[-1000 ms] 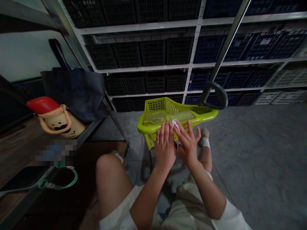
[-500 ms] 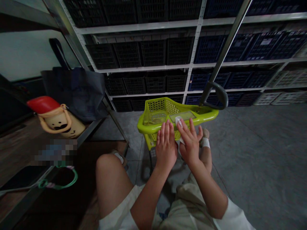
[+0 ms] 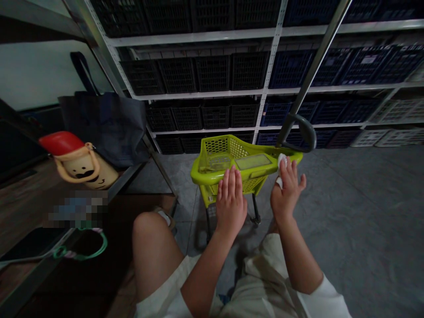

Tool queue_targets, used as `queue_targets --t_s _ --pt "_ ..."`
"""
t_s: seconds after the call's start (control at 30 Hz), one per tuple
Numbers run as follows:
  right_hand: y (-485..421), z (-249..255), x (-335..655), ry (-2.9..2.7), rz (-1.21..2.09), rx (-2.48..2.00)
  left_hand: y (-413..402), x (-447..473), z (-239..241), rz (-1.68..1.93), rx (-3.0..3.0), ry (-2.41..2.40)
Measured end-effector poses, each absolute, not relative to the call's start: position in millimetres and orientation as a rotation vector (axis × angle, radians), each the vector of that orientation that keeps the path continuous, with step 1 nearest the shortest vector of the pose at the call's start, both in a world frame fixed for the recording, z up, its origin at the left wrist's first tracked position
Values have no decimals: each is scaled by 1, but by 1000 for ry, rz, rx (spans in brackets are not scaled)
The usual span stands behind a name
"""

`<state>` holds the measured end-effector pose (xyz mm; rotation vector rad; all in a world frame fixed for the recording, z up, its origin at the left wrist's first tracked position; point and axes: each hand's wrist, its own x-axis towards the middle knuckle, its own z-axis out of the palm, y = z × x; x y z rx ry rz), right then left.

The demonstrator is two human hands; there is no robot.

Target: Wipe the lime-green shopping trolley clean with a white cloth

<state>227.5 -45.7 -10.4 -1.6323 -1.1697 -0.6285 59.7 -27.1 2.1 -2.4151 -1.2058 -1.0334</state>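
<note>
Shelves (image 3: 198, 95): dark crates (image 3: 212, 70).
Basket (image 3: 228, 152): bright green, little holes.
Left hand (image 3: 231, 201): grip flat, on rim.
Right hand (image 3: 286, 190): grip pinching white cloth (image 3: 281, 161).

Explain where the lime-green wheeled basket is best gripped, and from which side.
Probably best is the grey loop handle on the wheeled basket, coming from the right. It is rounded, stands clear above the rim and is free, while the left hand lies flat on the near rim.

White short sleeve (image 3: 331, 302), beige shorts (image 3: 261, 276), bare left grip (image 3: 230, 201), bare right grip (image 3: 286, 190)
</note>
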Motion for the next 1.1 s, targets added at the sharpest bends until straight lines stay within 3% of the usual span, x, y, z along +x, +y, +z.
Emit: queue_targets --t_s 0.27,0.53,0.9,1.1 --pt "-55 1 166 -1728 -608 -1405 -25 57 0 -1059 -2386 -1183" --pt "-46 -12 240 -1144 -634 -1618 -28 59 4 -1025 -2424 -1203" --pt "-57 6 164 -1733 -567 -1421 -25 57 0 -1096 -2393 -1185" --pt "-52 -4 225 -1383 -623 -1496 -27 60 3 -1069 -2443 -1192"
